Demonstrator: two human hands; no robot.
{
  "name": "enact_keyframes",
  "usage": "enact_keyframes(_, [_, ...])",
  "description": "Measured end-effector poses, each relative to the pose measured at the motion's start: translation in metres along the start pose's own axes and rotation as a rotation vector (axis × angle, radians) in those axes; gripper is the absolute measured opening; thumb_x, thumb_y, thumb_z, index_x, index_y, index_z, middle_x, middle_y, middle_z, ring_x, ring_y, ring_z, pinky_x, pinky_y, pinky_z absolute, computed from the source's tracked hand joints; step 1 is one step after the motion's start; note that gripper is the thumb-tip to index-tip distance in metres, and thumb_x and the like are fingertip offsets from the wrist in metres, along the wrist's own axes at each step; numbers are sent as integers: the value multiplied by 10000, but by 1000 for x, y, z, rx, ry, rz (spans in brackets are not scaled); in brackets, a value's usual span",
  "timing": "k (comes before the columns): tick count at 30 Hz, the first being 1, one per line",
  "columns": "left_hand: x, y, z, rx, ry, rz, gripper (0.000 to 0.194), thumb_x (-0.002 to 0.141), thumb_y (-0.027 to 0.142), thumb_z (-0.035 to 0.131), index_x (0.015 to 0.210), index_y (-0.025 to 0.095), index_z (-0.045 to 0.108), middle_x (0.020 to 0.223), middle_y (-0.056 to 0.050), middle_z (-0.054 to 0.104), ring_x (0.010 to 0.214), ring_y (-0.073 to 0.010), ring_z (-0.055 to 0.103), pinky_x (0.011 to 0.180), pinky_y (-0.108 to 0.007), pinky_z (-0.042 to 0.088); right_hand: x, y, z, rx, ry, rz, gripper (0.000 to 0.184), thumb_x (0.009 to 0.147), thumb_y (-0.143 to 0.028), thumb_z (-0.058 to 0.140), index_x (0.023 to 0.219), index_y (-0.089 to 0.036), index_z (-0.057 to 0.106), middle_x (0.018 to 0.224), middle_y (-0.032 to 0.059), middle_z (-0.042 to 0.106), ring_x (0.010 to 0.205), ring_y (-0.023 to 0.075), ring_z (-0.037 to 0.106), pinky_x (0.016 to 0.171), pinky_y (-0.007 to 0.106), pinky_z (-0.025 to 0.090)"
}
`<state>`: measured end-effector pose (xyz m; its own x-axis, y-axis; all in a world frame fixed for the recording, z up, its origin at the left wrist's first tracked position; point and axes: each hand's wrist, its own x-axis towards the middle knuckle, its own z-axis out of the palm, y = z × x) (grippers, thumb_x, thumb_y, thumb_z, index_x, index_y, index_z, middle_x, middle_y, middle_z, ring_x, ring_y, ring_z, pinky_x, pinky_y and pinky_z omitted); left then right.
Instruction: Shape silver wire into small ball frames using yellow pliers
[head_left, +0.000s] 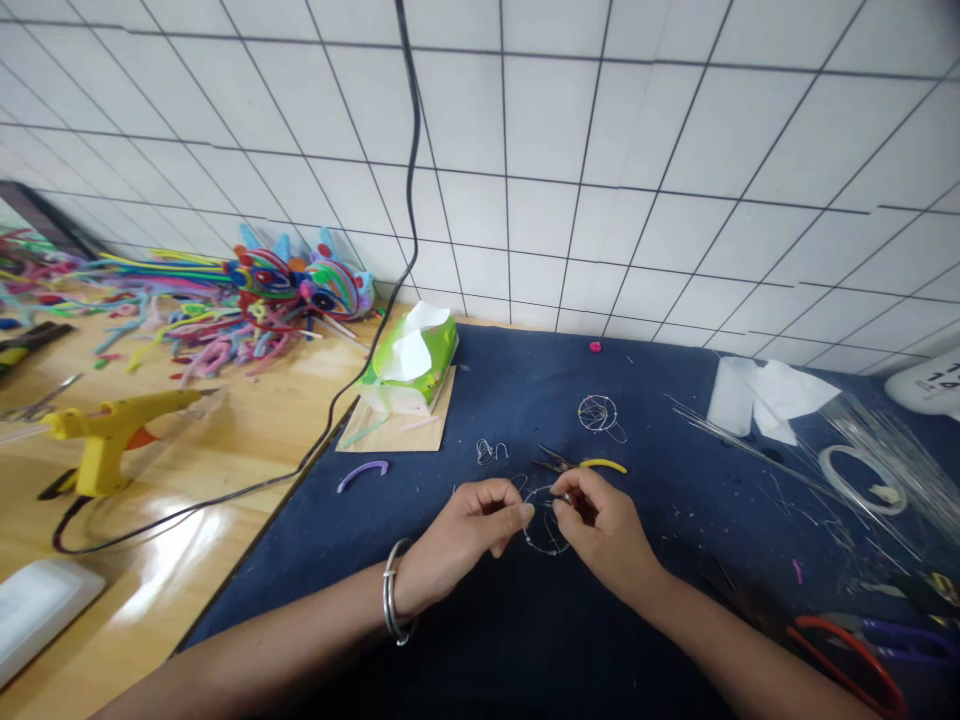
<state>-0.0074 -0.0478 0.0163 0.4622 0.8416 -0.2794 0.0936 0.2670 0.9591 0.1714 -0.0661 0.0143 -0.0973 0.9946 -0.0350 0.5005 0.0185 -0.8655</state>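
Observation:
Between my two hands is a small beaded wire ring [545, 551] with thin wire strands inside it. My left hand [480, 520], with a silver bangle on the wrist, pinches the ring's left side between thumb and fingers. On the other side, my right hand [600, 525] is closed at the upper right of the ring, its fingertips on the wire; a small dark shape shows inside the curled fingers. Just beyond my right hand lie yellow-handled pliers [604, 465]. A second beaded wire ring [598, 413] rests farther back on the dark blue mat [510, 380].
Silver hooks [491, 452] and a purple curved piece [363, 475] lie left of the pliers. A tissue pack [420, 365] sits on a wooden board. At left are a yellow glue gun [112, 430] and black cord [322, 440]; at right, straight wires [892, 480] and red-handled scissors [855, 650].

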Motion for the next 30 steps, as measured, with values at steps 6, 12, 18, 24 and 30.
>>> enact_keyframes(6, [-1, 0, -1, -18, 7, 2, 282, 808, 359, 542, 648, 129, 511, 496, 46, 421, 476, -70, 351, 511, -209, 279, 0, -3, -2, 128, -66, 49, 55, 779, -241, 493, 819, -215, 520, 652, -36, 465, 584, 99, 438, 560, 228, 375])
enact_keyframes(12, [-1, 4, -4, -36, 33, 16, 282, 814, 350, 531, 636, 133, 506, 485, 44, 422, 482, -75, 362, 521, -212, 287, -1, -4, -4, 240, -128, 42, 104, 794, -292, 511, 853, -207, 516, 689, -29, 453, 606, 96, 429, 570, 227, 379])
enact_keyframes(18, [-1, 6, -6, -35, 28, 16, 290, 809, 347, 527, 611, 141, 482, 476, 52, 398, 469, -71, 336, 503, -209, 270, 0, -5, -5, 291, -121, 50, 157, 806, -313, 509, 921, -207, 523, 732, -17, 471, 641, 103, 458, 601, 240, 401])
enact_keyframes(24, [-1, 6, -6, 13, 13, 24, 304, 811, 348, 527, 597, 137, 480, 472, 52, 386, 478, -71, 326, 511, -211, 269, 2, -9, -6, 380, -213, 87, 203, 812, -286, 499, 991, -211, 558, 782, -8, 518, 691, 108, 484, 635, 243, 408])
enact_keyframes(30, [0, 5, -6, 38, 14, 41, 317, 817, 355, 525, 594, 135, 473, 478, 51, 383, 489, -71, 331, 511, -211, 269, 3, -2, -4, 497, -295, 153, 171, 815, -277, 482, 909, -191, 595, 682, -12, 526, 632, 104, 491, 577, 234, 392])
